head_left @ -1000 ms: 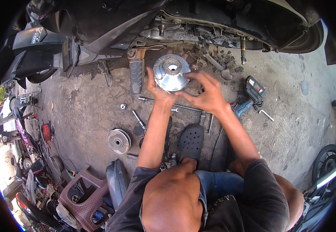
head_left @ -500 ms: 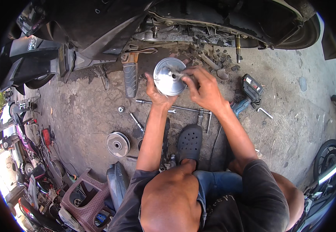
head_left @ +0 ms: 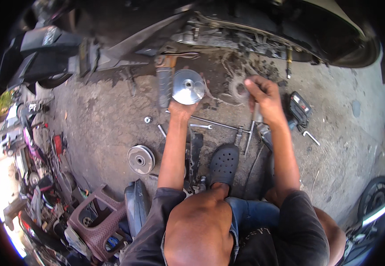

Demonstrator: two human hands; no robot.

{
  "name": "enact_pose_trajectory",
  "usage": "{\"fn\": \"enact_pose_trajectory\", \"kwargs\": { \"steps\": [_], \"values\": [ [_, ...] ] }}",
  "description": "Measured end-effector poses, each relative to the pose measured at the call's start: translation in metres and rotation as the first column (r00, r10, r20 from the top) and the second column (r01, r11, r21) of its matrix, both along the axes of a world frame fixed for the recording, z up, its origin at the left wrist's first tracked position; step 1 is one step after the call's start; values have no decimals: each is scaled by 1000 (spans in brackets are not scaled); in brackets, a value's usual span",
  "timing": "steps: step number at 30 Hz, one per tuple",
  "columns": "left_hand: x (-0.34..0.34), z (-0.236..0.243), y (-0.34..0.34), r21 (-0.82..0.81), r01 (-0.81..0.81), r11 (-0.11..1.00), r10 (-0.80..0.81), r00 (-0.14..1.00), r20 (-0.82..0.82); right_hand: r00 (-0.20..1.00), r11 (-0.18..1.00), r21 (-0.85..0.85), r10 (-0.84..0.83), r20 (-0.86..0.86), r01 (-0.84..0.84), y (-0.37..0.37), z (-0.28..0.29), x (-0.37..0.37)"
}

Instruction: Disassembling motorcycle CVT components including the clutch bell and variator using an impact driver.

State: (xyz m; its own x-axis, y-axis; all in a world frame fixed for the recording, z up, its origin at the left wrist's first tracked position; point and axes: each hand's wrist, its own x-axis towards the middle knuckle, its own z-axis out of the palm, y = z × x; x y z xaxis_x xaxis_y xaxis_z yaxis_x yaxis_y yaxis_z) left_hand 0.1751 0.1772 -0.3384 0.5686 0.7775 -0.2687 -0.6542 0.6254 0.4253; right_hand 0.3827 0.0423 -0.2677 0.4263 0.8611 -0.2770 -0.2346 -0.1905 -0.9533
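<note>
My left hand (head_left: 183, 106) is closed round a silver, cone-faced metal disc (head_left: 188, 90) with a hole in its centre, held up above the concrete floor. To its right, apart from the disc, my right hand (head_left: 265, 97) is raised with fingers curled around something pale and stringy (head_left: 237, 90), too blurred to make out. Just behind the disc lies a grey-and-orange grip-like part (head_left: 164, 75). A second pulley (head_left: 140, 159) rests on the floor at lower left. A T-bar wrench (head_left: 221, 126) and an open-end spanner (head_left: 201, 126) lie below my hands.
A black scooter body (head_left: 272, 24) spans the top, with dark debris (head_left: 273, 66) beneath. A drill (head_left: 299, 106) and hex key (head_left: 312, 138) lie right. Scooter parts and a brown plastic stool (head_left: 96, 221) crowd the lower left; a wheel (head_left: 373, 195) stands at right.
My right hand has come off the disc and moved right, with a pale stringy thing at its fingers. The disc in my left hand now shows its shiny face unobstructed.
</note>
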Motion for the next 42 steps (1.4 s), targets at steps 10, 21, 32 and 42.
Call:
{"fn": "enact_pose_trajectory", "kwargs": {
  "steps": [10, 21, 32, 42],
  "values": [
    [-141, -11, 30, 8, -112, 994, 110, 958, -266, 620, 815, -369, 580, 528, -447, -6, -32, 38],
    [-215, 6, 32, -25, -161, 987, 135, 890, -437, 326, 683, -652, 731, 600, -331, -19, -74, -11],
    [-114, 30, -24, -98, 216, 971, -238, 881, -410, 710, 869, 60, 359, 606, -491, 50, -7, -132],
    [-113, 20, -34, -127, 450, 884, -467, 847, -252, 730, 906, -23, 354, 584, -422, 54, -46, -94]
  ]
}}
